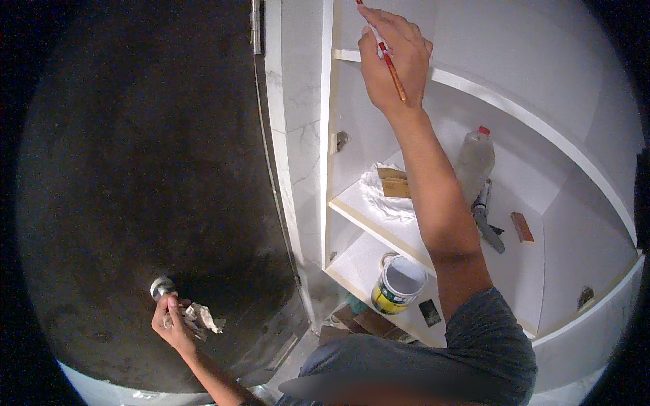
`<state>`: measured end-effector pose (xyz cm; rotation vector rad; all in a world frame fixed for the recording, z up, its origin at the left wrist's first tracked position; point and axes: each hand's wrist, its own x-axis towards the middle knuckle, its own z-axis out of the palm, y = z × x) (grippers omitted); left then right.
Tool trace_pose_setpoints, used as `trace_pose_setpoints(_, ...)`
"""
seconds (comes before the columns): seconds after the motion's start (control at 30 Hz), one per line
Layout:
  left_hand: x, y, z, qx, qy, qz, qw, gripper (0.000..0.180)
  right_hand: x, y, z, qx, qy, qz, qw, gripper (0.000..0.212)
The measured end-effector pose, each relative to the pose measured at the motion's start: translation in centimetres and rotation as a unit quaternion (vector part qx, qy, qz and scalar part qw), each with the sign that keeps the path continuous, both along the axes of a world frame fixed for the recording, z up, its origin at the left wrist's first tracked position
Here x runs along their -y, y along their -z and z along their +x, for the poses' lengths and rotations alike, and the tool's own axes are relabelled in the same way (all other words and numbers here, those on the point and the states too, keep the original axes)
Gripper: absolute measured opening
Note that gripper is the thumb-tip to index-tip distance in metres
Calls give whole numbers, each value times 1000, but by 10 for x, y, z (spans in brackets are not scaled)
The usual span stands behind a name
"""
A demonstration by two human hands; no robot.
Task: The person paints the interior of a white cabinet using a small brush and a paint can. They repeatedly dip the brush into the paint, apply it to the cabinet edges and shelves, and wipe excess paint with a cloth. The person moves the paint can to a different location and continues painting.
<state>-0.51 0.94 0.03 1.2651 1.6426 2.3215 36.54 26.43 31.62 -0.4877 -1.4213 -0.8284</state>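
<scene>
Red-orange stick (393,69), whitish rag (202,318), seemingly dark-brown door (156,155).

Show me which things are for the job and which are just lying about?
Job, I think: thin red stick in right hand; crumpled wad in left hand, at the knob; maybe the tin.

Lying about, it seems: bottle, brown block.

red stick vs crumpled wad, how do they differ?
Shape: the red stick is thin and straight; the crumpled wad is bunched and uneven.
Colour: the red stick is red to orange-brown; the crumpled wad is pale.
Place: the red stick is in the right hand, by the shelves; the crumpled wad is in the left hand, near the knob.
Shared: both are hand-held.
</scene>
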Motion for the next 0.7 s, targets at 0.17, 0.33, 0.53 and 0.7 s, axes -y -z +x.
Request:
trace_pose_setpoints(0.17,0,6,-4,3,0,0,1000,26,-12,5,-1,0,-6,5,1000,36)
trace_pose_setpoints(0.33,3,0,-1,0,5,-18,1000,26,-21,7,0,9,-8,21,1000,35)
trace_pose_setpoints(0.53,1,-2,0,-11,4,-5,1000,28,-23,14,0,21,-1,17,1000,35)
trace_pose_setpoints(0.7,3,0,-3,-13,2,-18,1000,29,-23,21,-3,23,11,20,999,36)
